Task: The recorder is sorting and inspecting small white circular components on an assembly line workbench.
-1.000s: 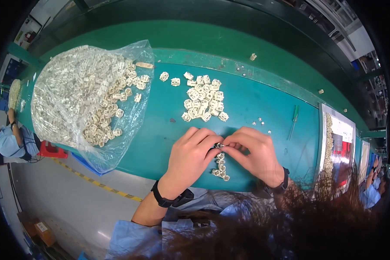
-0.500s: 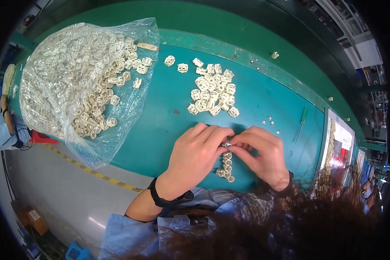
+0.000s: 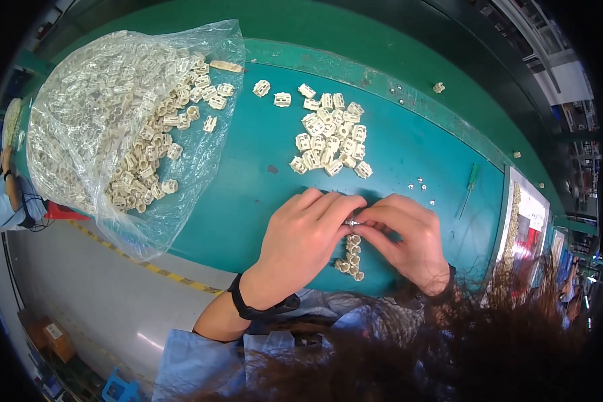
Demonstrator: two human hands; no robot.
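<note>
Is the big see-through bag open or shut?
Open. The clear bag has its right side spread wide, and some cream pieces lie there with no plastic over them.

Cream parts, teal worktop, green-handled screwdriver, floor tape (striped yellow and black)

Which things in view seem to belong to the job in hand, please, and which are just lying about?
Likely in the job:
shiny part, pinched by left hand and right hand;
cream row below the fingers;
cream pile;
bag of cream pieces;
probably metal bits.

Apparently just lying about:
screwdriver, untouched;
box;
stray cream piece beyond the pile.
</note>
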